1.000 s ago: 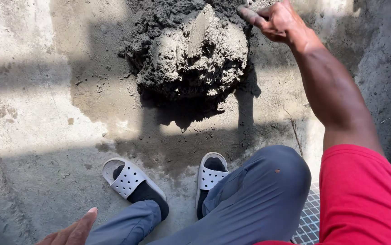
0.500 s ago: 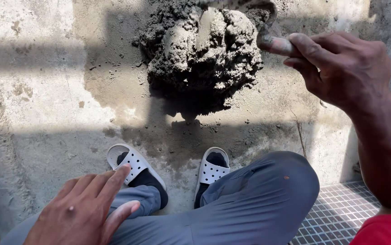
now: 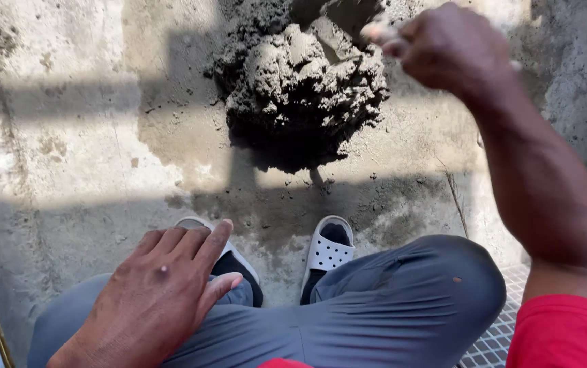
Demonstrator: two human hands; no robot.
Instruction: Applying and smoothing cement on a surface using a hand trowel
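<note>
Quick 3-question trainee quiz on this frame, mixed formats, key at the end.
1. True or false: the left hand rests on the person's knee.
2. The right hand is: A) flat on the floor B) closed on a tool handle above the mortar pile C) on a sandal.
3. Fill in: the mortar lies on a bare ____ floor.

Key: 1 true; 2 B; 3 concrete.
</note>
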